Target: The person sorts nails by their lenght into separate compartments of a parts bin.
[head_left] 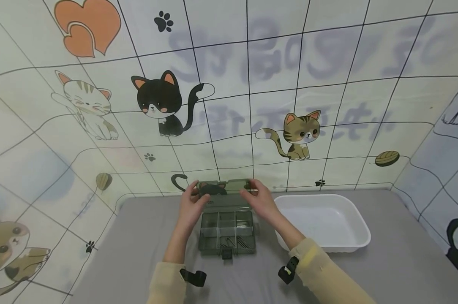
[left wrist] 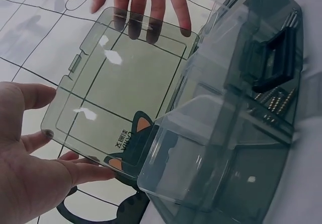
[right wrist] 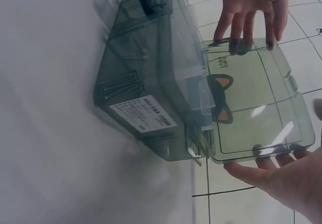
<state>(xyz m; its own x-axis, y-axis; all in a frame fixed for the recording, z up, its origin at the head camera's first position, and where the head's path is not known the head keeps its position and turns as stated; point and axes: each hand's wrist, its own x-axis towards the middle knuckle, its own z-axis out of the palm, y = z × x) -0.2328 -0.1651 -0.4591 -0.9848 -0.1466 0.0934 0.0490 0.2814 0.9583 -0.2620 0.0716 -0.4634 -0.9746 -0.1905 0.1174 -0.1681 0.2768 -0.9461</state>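
Observation:
A translucent grey-green compartment box (head_left: 210, 249) stands on the table with its lid (head_left: 229, 199) raised at the back. My left hand (head_left: 192, 204) grips the lid's left edge between thumb and fingers. On the opposite edge, my right hand (head_left: 262, 202) holds the lid the same way, its fingertips (right wrist: 257, 149) showing through the clear plastic. Thin metal pieces, like screws or pins (head_left: 243, 242), lie in the front compartments. A dark latch (head_left: 227, 253) hangs at the box's front. The right wrist view shows a white printed label (right wrist: 143, 114) on the side wall.
Right of the box sits a white plastic tray (head_left: 324, 219), partly behind my right forearm. A cat-printed sheet (head_left: 229, 143) covers the walls around the grey tabletop (head_left: 145, 236). A black looped object (head_left: 457, 249) is at the far right edge.

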